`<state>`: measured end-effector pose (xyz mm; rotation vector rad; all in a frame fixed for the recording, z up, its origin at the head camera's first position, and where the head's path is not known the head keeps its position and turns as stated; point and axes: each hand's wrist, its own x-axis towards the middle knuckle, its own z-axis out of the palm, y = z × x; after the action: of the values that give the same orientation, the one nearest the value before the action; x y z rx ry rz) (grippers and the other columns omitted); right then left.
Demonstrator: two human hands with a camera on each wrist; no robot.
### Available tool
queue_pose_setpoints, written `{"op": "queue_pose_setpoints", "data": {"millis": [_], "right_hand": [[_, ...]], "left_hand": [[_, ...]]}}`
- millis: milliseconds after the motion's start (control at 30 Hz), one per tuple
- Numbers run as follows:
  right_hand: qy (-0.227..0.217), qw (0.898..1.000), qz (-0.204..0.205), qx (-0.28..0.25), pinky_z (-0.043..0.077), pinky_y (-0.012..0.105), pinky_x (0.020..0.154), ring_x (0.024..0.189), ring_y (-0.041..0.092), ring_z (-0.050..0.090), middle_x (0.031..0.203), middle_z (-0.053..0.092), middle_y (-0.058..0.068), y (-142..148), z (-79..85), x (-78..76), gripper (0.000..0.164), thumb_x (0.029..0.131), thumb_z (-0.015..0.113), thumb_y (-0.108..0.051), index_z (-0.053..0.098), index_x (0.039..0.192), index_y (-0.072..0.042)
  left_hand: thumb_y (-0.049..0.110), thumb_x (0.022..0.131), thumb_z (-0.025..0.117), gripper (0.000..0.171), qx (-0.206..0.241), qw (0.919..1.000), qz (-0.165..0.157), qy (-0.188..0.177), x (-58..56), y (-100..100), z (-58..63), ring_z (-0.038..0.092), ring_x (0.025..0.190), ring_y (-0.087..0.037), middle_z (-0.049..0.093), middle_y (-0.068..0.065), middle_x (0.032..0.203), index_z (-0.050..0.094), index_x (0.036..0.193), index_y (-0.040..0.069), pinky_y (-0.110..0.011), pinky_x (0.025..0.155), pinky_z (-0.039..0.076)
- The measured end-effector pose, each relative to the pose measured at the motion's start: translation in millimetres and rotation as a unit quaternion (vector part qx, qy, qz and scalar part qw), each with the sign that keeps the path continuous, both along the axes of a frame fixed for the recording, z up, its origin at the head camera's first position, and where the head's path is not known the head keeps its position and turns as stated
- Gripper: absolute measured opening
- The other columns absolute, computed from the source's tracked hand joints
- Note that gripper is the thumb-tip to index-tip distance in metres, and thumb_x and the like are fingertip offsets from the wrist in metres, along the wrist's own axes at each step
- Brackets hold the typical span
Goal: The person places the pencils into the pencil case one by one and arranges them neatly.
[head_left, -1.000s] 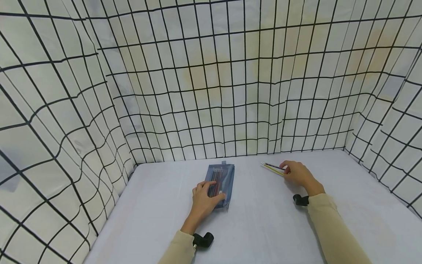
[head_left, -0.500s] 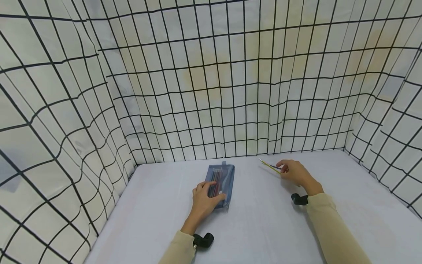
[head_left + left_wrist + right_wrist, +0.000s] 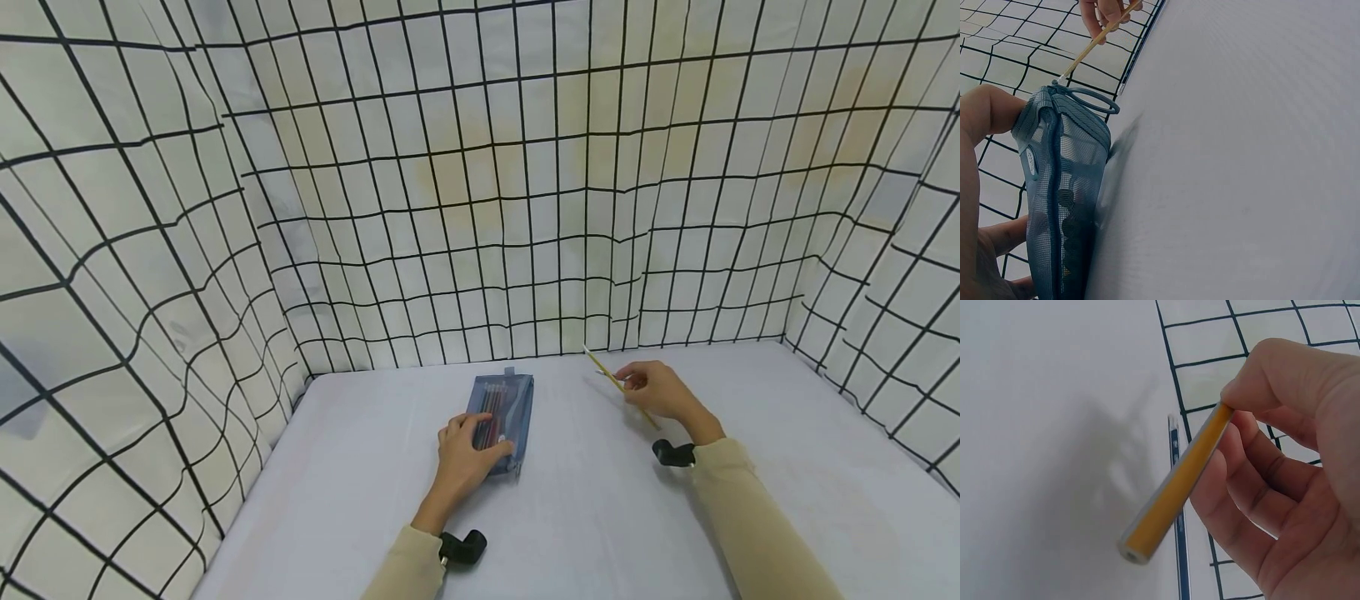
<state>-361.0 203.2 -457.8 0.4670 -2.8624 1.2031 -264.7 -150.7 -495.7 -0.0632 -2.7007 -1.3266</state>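
Note:
My left hand [image 3: 465, 454] rests on a blue mesh zip pencil case [image 3: 516, 400] that lies flat on the white table, its thumb and fingers spread over the upper face. Several pencils show through the cover. In the left wrist view, the zip and a pull loop [image 3: 1088, 99] face the camera. To the right, my right hand [image 3: 663, 392] pinches a yellow pencil [image 3: 1175, 487] between thumb and fingertips. It is tilted, its white-tipped end pointing away and left. A dark blue pencil [image 3: 1181, 550] shows beyond it in the right wrist view, partly covered by the yellow one.
Black cameras [image 3: 463, 547] sit on both wrists. White walls with a black grid [image 3: 555, 208] rise behind the table and on both sides. The white table top [image 3: 585, 517] stretches between and in front of the hands.
My right hand has moved slightly left and the yellow pencil has turned steeper, separating from the dark blue pencil beside it. The left hand and pencil case stay where they were.

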Motion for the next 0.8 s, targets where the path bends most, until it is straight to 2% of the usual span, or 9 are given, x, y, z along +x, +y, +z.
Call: {"op": "queue_pose_setpoints", "data": {"millis": [233,467,800], "right_hand": [[-0.047,0.998,-0.001,-0.051,0.055,0.028,0.067,0.082,0.018,0.059,0.097,0.063,0.010,-11.4,-1.0,1.4,0.035,0.091,0.064,-0.003,0.066,0.125,0.005],[-0.077,0.993,-0.002,-0.087,0.058,0.031,0.072,0.085,0.019,0.062,0.107,0.064,0.015,-21.2,-2.1,2.7,0.035,0.092,0.064,-0.002,0.064,0.126,0.006],[-0.112,0.983,0.017,-0.146,0.061,0.036,0.076,0.087,0.019,0.065,0.109,0.066,0.016,-39.5,-2.7,6.8,0.042,0.091,0.064,-0.003,0.058,0.130,0.011]], "left_hand": [[0.049,0.081,0.076,0.069,0.001,1.0000,0.000,-0.001,0.9,-0.5,0.9,0.032,0.140,-0.041,0.041,-0.020,0.153,0.060,0.139,0.017,-0.067,0.107,0.038],[0.049,0.081,0.076,0.068,0.002,1.0000,0.000,0.002,0.7,-0.6,-0.3,0.032,0.140,-0.042,0.041,-0.020,0.153,0.060,0.139,0.016,-0.067,0.107,0.038],[0.048,0.081,0.076,0.067,0.001,1.0000,0.002,0.002,1.7,0.2,0.4,0.033,0.139,-0.041,0.042,-0.020,0.152,0.060,0.139,0.016,-0.067,0.107,0.038]]}}
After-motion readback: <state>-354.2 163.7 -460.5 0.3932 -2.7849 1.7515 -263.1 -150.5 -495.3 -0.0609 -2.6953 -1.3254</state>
